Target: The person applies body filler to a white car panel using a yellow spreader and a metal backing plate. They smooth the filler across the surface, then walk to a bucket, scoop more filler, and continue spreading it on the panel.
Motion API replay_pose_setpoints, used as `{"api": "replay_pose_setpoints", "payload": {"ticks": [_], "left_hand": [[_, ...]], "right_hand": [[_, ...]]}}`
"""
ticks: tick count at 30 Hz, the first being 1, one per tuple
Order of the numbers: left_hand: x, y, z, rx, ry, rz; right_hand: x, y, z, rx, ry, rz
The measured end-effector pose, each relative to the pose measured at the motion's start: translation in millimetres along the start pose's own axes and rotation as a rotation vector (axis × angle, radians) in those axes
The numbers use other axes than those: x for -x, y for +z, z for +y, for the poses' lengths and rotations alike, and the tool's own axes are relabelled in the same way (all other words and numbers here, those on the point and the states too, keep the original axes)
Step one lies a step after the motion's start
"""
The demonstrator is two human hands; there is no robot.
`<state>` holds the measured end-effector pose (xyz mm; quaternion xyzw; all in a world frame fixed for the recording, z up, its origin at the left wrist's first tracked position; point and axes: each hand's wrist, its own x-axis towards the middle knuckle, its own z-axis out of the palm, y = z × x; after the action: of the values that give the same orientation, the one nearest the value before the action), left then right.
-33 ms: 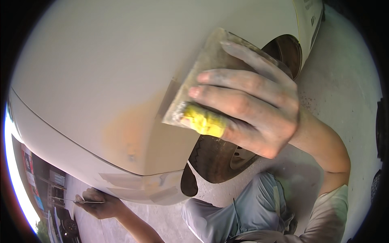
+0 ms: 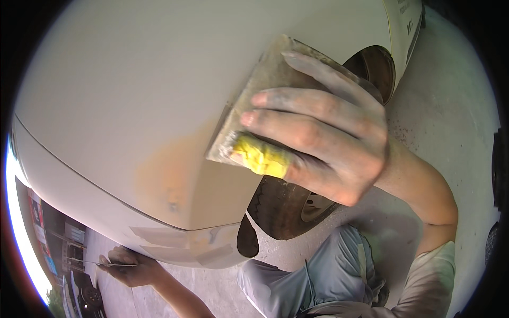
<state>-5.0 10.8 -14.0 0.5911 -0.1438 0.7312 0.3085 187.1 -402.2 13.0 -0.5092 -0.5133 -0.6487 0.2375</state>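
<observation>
Pale car bodywork point(image 2: 132, 106) behind a thin, grimy, grey-brown plate point(image 2: 282, 75).

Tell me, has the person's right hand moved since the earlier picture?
Yes, slightly left: the right hand is now nearer the orange-tinted panel patch.

I make out a smooth painted car panel point(image 2: 132, 90) across the upper left, satin rather than glossy, with a matt tan patch point(image 2: 161, 169) low on it. The flat plate point(image 2: 268, 77) at centre has a smeared, dull face; I can't tell plastic from metal. Near its lower corner, the yellow wrap point(image 2: 260, 158) looks creased and tape-like. Below, the tyre point(image 2: 283, 209) is dull, dusty rubber. I see wrinkled cloth trousers point(image 2: 328, 265) at lower centre, faintly sheeny, and a matt, concrete-like floor point(image 2: 440, 138) speckled at right.
</observation>
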Motion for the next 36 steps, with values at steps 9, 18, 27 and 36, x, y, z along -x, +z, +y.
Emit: {"api": "replay_pose_setpoints", "payload": {"ticks": [9, 18, 27, 36], "left_hand": [[-6, -18, 5, 0.422, -0.316, -0.030], [-11, -2, 13, 0.455, -0.335, -0.002], [-4, 5, 2, -0.053, -0.067, 0.140], [1, -12, -5, 0.114, -0.114, 0.093]], "right_hand": [[19, 10, -2, 0.021, 0.000, -0.068], [58, -4, -13, -0.064, 0.075, -0.141], [37, -38, -2, 0.060, 0.070, -0.151], [6, 7, 23, 0.058, 0.006, 0.056]]}}
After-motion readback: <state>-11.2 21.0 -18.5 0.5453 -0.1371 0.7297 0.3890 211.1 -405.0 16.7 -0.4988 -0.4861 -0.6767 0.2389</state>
